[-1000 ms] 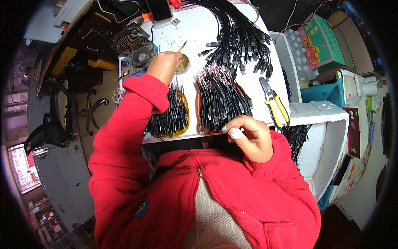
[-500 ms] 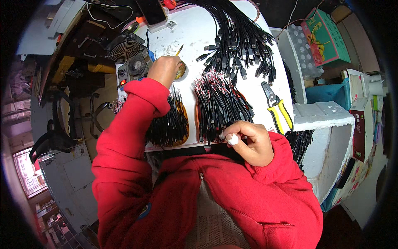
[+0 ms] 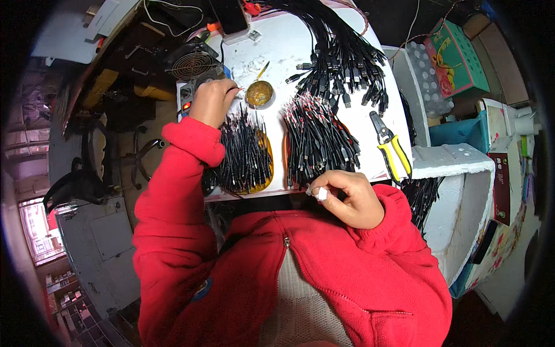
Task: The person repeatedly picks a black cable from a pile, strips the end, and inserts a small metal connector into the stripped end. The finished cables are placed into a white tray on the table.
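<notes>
My left hand [image 3: 215, 103] is closed in a pinch just left of a small round tin [image 3: 259, 93] with a brownish-amber filling. From its fingertips pokes the thin red-and-white end of a cable [image 3: 239, 89]; the rest of it is hidden by the hand. Below lies a bundle of black cables [image 3: 240, 153] with bared ends pointing away from me. A second bundle [image 3: 318, 136], with red and white wire ends, lies to its right. At that bundle's near end, my right hand [image 3: 351, 199] is curled closed, a white wrapping [image 3: 322, 194] showing at a fingertip. Anything it holds is hidden.
A yellow-handled wire stripper [image 3: 390, 147] lies right on the white table [image 3: 274, 29]. Many black USB cables [image 3: 341, 63] hang over the back. A fan-like grille [image 3: 192, 66] stands at left, by a device with a lit red switch [image 3: 186, 106]. White foam boxes [image 3: 451, 159] adjoin the right side.
My left hand has drawn back from over the tin toward the left, uncovering it. The right hand stays almost in place. The whole view has shifted slightly.
</notes>
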Demonstrator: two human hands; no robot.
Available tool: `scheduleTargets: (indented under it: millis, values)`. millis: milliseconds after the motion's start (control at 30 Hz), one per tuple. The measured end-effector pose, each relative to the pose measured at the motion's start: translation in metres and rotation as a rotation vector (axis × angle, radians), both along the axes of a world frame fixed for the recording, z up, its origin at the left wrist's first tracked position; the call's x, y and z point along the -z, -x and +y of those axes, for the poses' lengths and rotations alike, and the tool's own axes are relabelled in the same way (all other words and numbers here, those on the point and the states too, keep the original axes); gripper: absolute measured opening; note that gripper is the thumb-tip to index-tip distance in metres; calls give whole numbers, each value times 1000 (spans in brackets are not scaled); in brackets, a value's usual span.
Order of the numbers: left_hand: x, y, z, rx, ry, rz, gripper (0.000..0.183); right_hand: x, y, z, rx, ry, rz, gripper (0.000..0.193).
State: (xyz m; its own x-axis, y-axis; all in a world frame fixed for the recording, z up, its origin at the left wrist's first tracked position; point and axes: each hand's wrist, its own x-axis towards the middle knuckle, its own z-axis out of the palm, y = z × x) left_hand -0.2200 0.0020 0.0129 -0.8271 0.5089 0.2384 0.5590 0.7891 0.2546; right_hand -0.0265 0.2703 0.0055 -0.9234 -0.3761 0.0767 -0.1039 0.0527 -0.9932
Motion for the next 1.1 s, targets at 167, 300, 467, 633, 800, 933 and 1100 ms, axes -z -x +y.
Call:
scheduleTargets:
  millis: [167,300,467,633,800,933,1100]
  values:
    - [-12,-5,-34,-105,-108,90,10,-4,-6,-4,-31,-39,10,11]
    - [-11,13,-65,-216,35,6,12,-5,-6,-7,-58,-74,45,9]
    - [10,39,-82,-175,115,87,12,-3,-4,-11,-73,-70,41,9]
    - [20,54,-86,-148,174,81,12,-1,0,-10,-70,-110,11,10]
    - [24,59,-87,-137,221,67,11,2,5,-10,-80,-134,-25,10]
    - [26,62,-86,-122,250,56,11,4,8,-12,-78,-101,-2,10]
    - [26,63,-85,-124,293,51,12,4,10,-11,-97,-126,-36,10]
